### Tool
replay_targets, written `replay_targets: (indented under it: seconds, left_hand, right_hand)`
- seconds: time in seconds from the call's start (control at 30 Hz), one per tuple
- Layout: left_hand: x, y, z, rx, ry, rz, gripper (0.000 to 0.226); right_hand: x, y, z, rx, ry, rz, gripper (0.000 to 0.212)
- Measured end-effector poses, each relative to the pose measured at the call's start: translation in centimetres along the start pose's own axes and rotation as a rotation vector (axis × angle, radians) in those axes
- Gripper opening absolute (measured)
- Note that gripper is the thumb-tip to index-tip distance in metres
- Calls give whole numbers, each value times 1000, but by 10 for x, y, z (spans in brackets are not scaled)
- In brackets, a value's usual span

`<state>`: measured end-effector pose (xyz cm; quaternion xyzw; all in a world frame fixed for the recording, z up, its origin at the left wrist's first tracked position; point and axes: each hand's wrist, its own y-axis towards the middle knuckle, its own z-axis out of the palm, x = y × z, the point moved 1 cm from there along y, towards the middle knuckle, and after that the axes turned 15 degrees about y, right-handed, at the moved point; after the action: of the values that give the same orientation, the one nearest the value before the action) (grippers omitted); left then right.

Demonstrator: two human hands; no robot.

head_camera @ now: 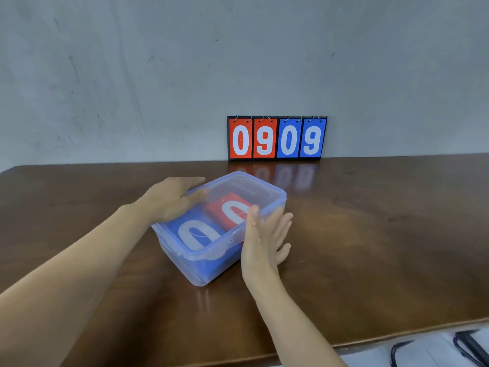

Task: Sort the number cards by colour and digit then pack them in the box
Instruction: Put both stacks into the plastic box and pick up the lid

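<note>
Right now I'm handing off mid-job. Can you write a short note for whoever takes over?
Left hand: open, fingers flat on the lid's far left edge.
Right hand: open, palm against the box's right side, thumb at the lid rim.
Box: on the table, lid on. The blue cards and red cards lie inside side by side, each showing a 0 on top.
Scoreboard: stands against the wall and reads 0909.
Done: cards packed, lid placed.
Left: I can't tell whether the lid is clipped, nor the order below the top cards. Check the latches.
</note>
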<state>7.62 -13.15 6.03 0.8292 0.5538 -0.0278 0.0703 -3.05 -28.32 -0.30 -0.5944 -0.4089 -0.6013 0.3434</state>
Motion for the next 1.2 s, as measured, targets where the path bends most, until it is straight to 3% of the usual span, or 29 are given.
replay_targets:
  seconds: [0.17,0.3,0.4,0.5,0.67,0.77,0.87,0.97,1.2]
  left_hand:
    - [-27,-19,-10,-144,128,26,55]
    - [-75,-61,4,-145,201,39,76]
    - [-88,-79,32,-244,420,33,60]
    - [-70,-80,43,-363,539,59,53]
    - [-27,-80,39,-338,593,94,52]
    - [-13,-82,37,-335,495,93,55]
    - [-1,-79,40,-316,322,56,67]
    - [9,-77,43,-343,296,53,69]
    - [32,-57,41,-346,305,89,70]
  right_hand:
    - [-9,38,-56,158,-514,-397,77]
    - [-6,71,-83,270,-812,-620,80]
    - [-11,74,-88,361,-860,-653,66]
    - [-14,71,-88,280,-859,-755,60]
    - [-4,64,-77,199,-845,-1000,35]
    - [2,63,-70,262,-795,-997,28]
    - [12,64,-66,393,-767,-819,42]
    - [9,69,-64,514,-702,-654,52]
    - [11,81,-36,532,-742,-604,55]
